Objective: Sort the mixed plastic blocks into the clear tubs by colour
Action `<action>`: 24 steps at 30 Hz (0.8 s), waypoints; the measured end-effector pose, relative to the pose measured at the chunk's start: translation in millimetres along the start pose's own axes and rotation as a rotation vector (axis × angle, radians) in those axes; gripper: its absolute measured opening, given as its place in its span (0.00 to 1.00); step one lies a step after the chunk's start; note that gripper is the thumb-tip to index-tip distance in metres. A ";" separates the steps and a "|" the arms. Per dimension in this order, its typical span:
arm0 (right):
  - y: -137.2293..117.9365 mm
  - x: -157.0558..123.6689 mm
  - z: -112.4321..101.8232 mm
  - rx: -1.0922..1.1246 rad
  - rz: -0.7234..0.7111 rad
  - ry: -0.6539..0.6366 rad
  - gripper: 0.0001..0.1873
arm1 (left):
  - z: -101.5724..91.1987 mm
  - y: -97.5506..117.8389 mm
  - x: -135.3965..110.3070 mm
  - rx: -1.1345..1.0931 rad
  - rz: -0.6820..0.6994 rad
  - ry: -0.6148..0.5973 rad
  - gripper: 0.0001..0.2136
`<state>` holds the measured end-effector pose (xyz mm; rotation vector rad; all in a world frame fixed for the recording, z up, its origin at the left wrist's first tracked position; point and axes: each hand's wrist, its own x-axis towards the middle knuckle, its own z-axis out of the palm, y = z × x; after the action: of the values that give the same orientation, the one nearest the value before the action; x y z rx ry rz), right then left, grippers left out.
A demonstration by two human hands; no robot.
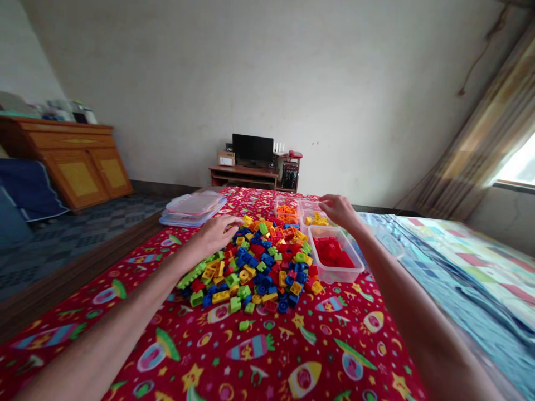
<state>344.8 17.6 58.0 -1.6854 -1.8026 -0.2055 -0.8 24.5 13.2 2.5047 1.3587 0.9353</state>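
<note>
A mixed pile of toy building bricks [259, 262] in green, yellow, blue, red and orange lies on the cloth in front of me. My left hand [218, 233] is at the pile's far left side, fingers loosely bent and apart, near some yellow bricks. Over the clear box with yellow bricks [318, 219], my right hand [337, 209] is held with its fingertips together; whatever they hold is hidden. Closer to me stands a clear plastic box [338, 274] with red bricks in it. Behind, another clear box [281, 201] contains orange bricks.
Stacked plastic lids [194, 206] lie left of the pile. A red patterned cloth [209, 356] covers the surface; one green brick [244, 325] sits apart on it. To the right is a bed with blue bedding [422, 267]. A monitor [253, 148] stands by the far wall.
</note>
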 end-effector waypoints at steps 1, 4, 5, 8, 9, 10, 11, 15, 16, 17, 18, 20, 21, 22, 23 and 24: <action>-14.1 -7.1 0.4 0.061 -0.017 -0.001 0.15 | -3.1 -2.6 0.3 0.049 0.005 -0.024 0.16; -49.4 -29.6 4.4 0.240 -0.082 -0.014 0.14 | -10.8 -12.5 1.3 0.148 -0.004 -0.102 0.16; -58.5 -36.3 6.7 0.286 -0.097 -0.025 0.13 | -12.4 -16.2 1.6 0.165 -0.010 -0.128 0.16; -78.1 -50.7 14.2 0.348 -0.129 -0.083 0.13 | -12.9 -25.8 1.8 0.174 -0.018 -0.179 0.16; -82.5 -53.2 16.3 0.345 -0.140 -0.099 0.13 | -11.5 -28.2 1.6 0.172 -0.019 -0.191 0.16; -86.1 -54.6 18.1 0.332 -0.152 -0.106 0.13 | -9.2 -30.1 1.2 0.172 -0.022 -0.206 0.17; -88.9 -55.2 19.5 0.318 -0.160 -0.101 0.13 | -6.2 -31.5 0.6 0.175 -0.028 -0.221 0.17; -95.6 -54.2 24.0 0.325 -0.141 -0.057 0.12 | 13.3 -35.0 -2.6 0.153 -0.019 -0.210 0.19; -96.6 -54.2 25.1 0.339 -0.131 -0.065 0.13 | 19.3 -35.6 -3.3 0.126 0.007 -0.191 0.19; -97.4 -54.4 26.3 0.349 -0.124 -0.078 0.13 | 25.2 -36.1 -3.9 0.090 0.040 -0.177 0.20; -98.0 -54.8 27.3 0.353 -0.121 -0.091 0.13 | 30.6 -36.5 -4.3 0.056 0.071 -0.171 0.20; -98.6 -56.1 28.7 0.350 -0.123 -0.102 0.13 | 38.2 -36.0 -4.6 0.017 0.097 -0.172 0.19; -98.6 -56.8 29.0 0.350 -0.127 -0.101 0.13 | 40.0 -35.0 -4.7 0.016 0.092 -0.171 0.19; -98.4 -57.5 29.2 0.349 -0.134 -0.098 0.13 | 40.5 -33.5 -4.7 0.026 0.078 -0.171 0.18; -98.1 -58.1 29.3 0.350 -0.141 -0.097 0.13 | 40.1 -31.6 -4.7 0.042 0.062 -0.169 0.18; -97.6 -58.8 29.3 0.351 -0.149 -0.099 0.13 | 39.1 -29.4 -4.6 0.057 0.049 -0.169 0.17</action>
<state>240.8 -31.6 33.4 -1.3369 -1.9092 0.1276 -0.7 44.2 -31.8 2.6018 1.2954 0.6845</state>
